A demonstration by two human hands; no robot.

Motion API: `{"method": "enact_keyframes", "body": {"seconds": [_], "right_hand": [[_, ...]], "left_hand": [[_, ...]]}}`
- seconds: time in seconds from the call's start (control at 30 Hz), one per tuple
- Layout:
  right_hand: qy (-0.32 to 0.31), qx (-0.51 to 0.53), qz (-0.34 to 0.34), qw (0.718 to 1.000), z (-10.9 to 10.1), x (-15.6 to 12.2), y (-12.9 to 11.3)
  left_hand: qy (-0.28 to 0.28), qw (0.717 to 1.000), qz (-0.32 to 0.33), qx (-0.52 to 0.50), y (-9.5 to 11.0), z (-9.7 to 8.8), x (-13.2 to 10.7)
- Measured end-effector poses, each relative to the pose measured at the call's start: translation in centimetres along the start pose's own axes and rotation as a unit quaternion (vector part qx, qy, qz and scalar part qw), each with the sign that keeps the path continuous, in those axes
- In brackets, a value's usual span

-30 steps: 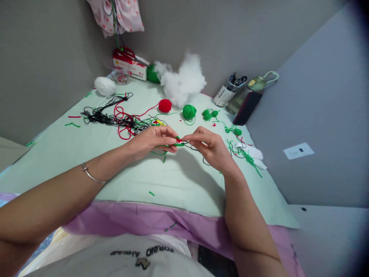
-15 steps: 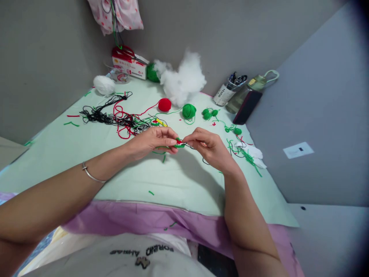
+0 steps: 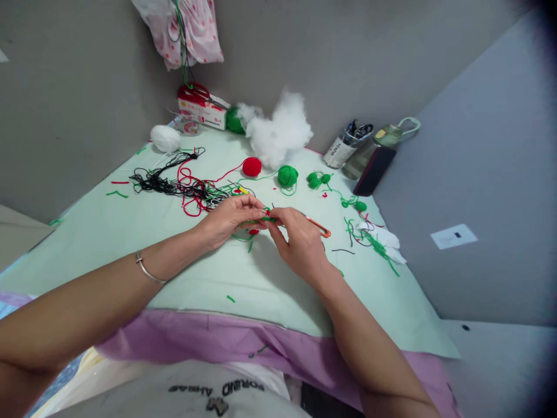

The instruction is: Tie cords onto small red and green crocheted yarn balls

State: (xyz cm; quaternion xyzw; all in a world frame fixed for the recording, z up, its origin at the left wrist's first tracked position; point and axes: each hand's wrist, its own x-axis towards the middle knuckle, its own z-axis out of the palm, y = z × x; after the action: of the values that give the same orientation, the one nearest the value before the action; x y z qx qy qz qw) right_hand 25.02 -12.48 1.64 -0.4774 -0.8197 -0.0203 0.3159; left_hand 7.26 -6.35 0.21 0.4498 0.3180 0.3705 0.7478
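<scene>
Between the fingertips of both hands is a small green and red crocheted piece (image 3: 268, 216), mostly covered by the fingers. My left hand (image 3: 232, 217) is closed on its left side. Pinched at its right side are the fingers of my right hand (image 3: 296, 235). A thin needle-like line shows by the left fingertips, too fine to name. Behind the right hand, the orange looped handle (image 3: 321, 227) of a tool sticks out; I cannot tell whether that hand holds it. Below the left fingers shows a small red and green bit (image 3: 253, 231).
Tangled black yarn (image 3: 159, 183), a red yarn ball (image 3: 251, 167), a green yarn ball (image 3: 288, 176) and white stuffing (image 3: 278, 133) lie beyond the hands. Farther back are red scissors (image 3: 195, 93) on a box. A pen cup (image 3: 343, 148) and bottle (image 3: 383, 139) stand right.
My right hand has moved left and turned, bringing its fingers onto the crocheted piece. The orange handle now shows behind it. The whole view has shifted slightly.
</scene>
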Motion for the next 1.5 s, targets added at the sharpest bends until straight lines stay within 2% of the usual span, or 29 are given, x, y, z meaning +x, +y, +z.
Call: {"method": "enact_keyframes", "body": {"seconds": [0.17, 0.3, 0.43, 0.57, 0.67, 0.73, 0.77, 0.83, 0.93, 1.0, 1.1, 1.2, 1.27, 1.33, 1.37, 1.43, 1.47, 1.5], "right_hand": [[-0.024, -0.074, -0.002, 0.997, 0.3, 0.0, 0.1], [-0.055, -0.067, -0.023, 0.996, 0.1, 0.1, 0.3], [-0.054, -0.084, -0.001, 0.995, 0.3, 0.1, 0.4], [0.003, -0.127, 0.01, 0.992, 0.8, 0.1, 0.0], [0.077, -0.115, -0.063, 0.988, 1.2, -0.1, -0.6], [0.086, -0.062, -0.096, 0.99, 1.3, -0.2, -1.1], [0.07, -0.014, -0.086, 0.994, 1.3, -0.2, -1.3], [0.026, 0.121, -0.017, 0.992, 0.9, -0.2, -1.8], [-0.012, 0.323, 0.1, 0.941, -0.2, 0.0, -2.4], [-0.038, 0.403, 0.117, 0.907, -1.0, 0.1, -2.8], [-0.107, 0.468, 0.118, 0.869, -2.0, 0.2, -2.9], [-0.156, 0.498, 0.159, 0.838, -2.9, 0.6, -1.5], [-0.205, 0.482, 0.161, 0.837, -3.8, 0.9, 0.3], [-0.252, 0.408, 0.157, 0.864, -4.6, 1.0, 2.6], [-0.243, 0.345, 0.172, 0.89, -4.9, 1.0, 3.8], [-0.183, 0.163, 0.236, 0.94, -5.0, 0.7, 6.0], [-0.165, 0.058, 0.258, 0.95, -4.9, 0.5, 7.0], [-0.167, -0.038, 0.269, 0.948, -4.6, 0.3, 7.9]], "left_hand": [[0.0, 1.0, -0.004, 0.015, -0.2, 0.4, -0.2], [0.001, 1.0, 0.013, 0.026, -0.4, 0.4, -0.3], [0.003, 0.998, 0.028, 0.05, -0.9, 0.5, -0.2], [0.013, 0.995, 0.048, 0.091, -0.7, 0.7, -0.1], [0.02, 0.988, 0.074, 0.131, -0.4, 0.7, -0.2], [0.032, 0.984, 0.083, 0.153, -0.2, 0.5, -0.2], [0.038, 0.983, 0.084, 0.158, -0.2, 0.5, -0.2], [0.043, 0.984, 0.083, 0.155, -0.2, 0.4, -0.1], [0.059, 0.983, 0.1, 0.145, -0.2, 0.2, 0.1], [0.081, 0.979, 0.118, 0.148, -0.2, 0.1, 0.2], [0.083, 0.978, 0.126, 0.146, -0.4, -0.1, 0.4], [0.055, 0.987, 0.105, 0.108, -0.7, -0.5, 0.6], [0.042, 0.993, 0.087, 0.07, -0.9, -0.7, 0.8], [0.033, 0.996, 0.072, 0.05, -1.1, -0.9, 1.0], [0.029, 0.996, 0.067, 0.05, -1.2, -1.0, 1.1], [0.027, 0.996, 0.062, 0.062, -1.3, -1.1, 1.2], [0.028, 0.995, 0.063, 0.072, -1.3, -1.2, 1.2], [0.031, 0.994, 0.065, 0.083, -1.3, -1.3, 1.2]]}}
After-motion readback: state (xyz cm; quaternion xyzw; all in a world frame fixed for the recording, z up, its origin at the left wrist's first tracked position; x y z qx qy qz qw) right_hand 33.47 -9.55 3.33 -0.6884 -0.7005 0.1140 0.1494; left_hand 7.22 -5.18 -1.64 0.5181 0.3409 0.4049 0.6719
